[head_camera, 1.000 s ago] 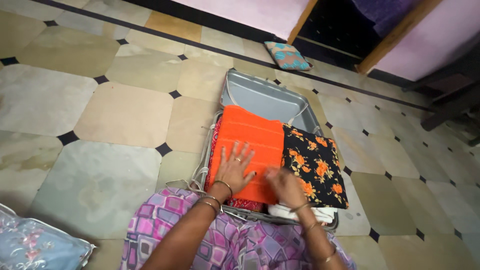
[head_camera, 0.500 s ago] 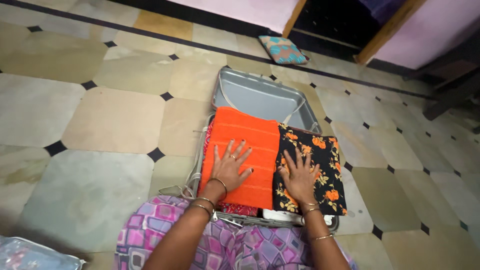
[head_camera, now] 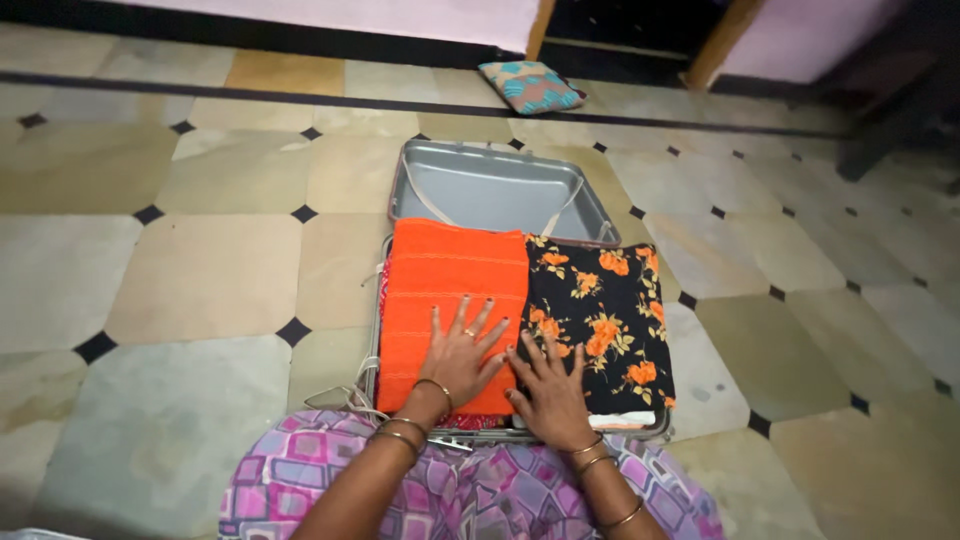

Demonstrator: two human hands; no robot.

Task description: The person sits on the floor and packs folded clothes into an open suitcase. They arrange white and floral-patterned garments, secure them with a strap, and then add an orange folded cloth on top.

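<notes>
An open grey suitcase (head_camera: 497, 190) lies on the tiled floor in front of me, its lid raised at the far side. Inside, a folded orange cloth (head_camera: 450, 275) lies on the left and a folded black cloth with orange flowers (head_camera: 605, 310) on the right. My left hand (head_camera: 462, 352) rests flat on the orange cloth, fingers spread. Beside it, my right hand (head_camera: 548, 385) presses flat on the near left part of the black floral cloth. Both wrists wear bangles. Neither hand grips anything.
A small patterned cushion (head_camera: 530, 85) lies on the floor beyond the suitcase, near a wooden door frame (head_camera: 540, 25). My lap in pink and purple patterned fabric (head_camera: 300, 475) fills the bottom edge. Dark furniture (head_camera: 890, 110) stands at the far right.
My right hand has slid left from the middle of the black floral cloth to its near left edge, next to my left hand. The view has also shifted closer over the suitcase.
</notes>
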